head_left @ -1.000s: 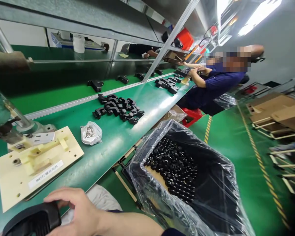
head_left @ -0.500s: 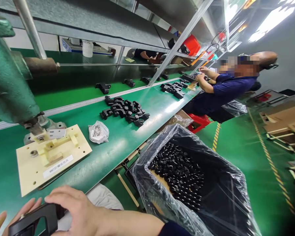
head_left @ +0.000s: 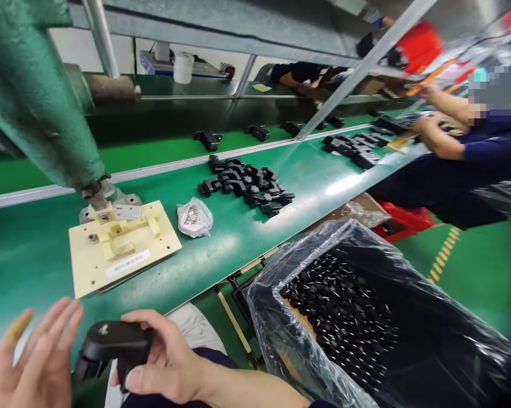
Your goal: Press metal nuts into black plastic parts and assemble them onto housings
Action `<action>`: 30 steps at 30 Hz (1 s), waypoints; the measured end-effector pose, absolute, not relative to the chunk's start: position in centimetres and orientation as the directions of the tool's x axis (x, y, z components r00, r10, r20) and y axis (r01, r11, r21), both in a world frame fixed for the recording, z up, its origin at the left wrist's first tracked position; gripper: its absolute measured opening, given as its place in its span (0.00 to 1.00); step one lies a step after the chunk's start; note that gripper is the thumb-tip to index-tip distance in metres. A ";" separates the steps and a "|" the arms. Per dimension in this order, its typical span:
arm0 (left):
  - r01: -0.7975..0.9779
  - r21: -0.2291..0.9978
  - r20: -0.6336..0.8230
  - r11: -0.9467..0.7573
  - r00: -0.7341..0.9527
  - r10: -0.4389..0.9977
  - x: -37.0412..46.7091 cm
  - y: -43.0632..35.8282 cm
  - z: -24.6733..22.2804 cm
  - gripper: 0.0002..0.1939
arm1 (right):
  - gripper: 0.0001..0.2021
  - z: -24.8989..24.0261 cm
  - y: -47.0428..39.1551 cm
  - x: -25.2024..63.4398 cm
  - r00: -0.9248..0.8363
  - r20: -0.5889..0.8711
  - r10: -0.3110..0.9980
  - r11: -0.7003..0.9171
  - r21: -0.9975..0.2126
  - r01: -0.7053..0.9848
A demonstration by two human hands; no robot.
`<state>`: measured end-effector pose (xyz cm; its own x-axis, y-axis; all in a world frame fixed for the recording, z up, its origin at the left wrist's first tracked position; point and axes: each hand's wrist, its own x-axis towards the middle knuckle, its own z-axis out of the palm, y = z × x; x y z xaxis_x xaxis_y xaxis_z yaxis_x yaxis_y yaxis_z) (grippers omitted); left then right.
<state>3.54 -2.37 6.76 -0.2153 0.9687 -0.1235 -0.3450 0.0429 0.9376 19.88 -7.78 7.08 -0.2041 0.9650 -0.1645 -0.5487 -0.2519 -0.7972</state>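
Observation:
Between the fingers and thumb of my right hand (head_left: 170,357) is a black plastic bracket-like part (head_left: 114,343) with a small metal spot on top. My left hand (head_left: 38,354) is just left of that part, fingers stretched and apart, with nothing in it. Beyond both hands lies a cream-coloured fixture plate (head_left: 125,246) with raised blocks, a white label and no black part on it. The green press (head_left: 38,107) reaches down to its back edge. Right of the plate, small metal screws (head_left: 191,215) sit in an open white plastic bag (head_left: 202,224).
A pile of black parts (head_left: 246,184) lies on the green bench (head_left: 221,255), with more parts (head_left: 353,148) farther along. Below the bench edge, a plastic-lined box (head_left: 442,317) holds many black pieces with metal pins. A co-worker (head_left: 485,136) sits at the right; a slanted metal post (head_left: 366,71) crosses the view.
My view has swung, shifting the bench scene rightward. The black part has turned in my right hand and moved up into view, and my left hand has come away from it, fingers spread.

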 end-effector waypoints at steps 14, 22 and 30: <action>0.160 0.928 0.368 -0.336 -0.261 0.892 3.7 0.5 8.5 0.28 | 0.23 7.1 -7.7 21.4 -0.078 -0.087 0.993 -0.114 -0.880 -0.461; 0.284 0.872 0.471 -0.399 -0.265 0.841 4.2 0.5 8.6 0.29 | 0.24 7.0 -7.8 22.1 0.005 0.032 0.999 0.032 -0.961 -0.276; 0.029 0.974 0.221 -0.223 0.081 0.972 5.2 -1.6 9.5 0.34 | 0.31 7.1 -7.7 21.6 0.114 0.399 0.910 0.337 -0.871 0.358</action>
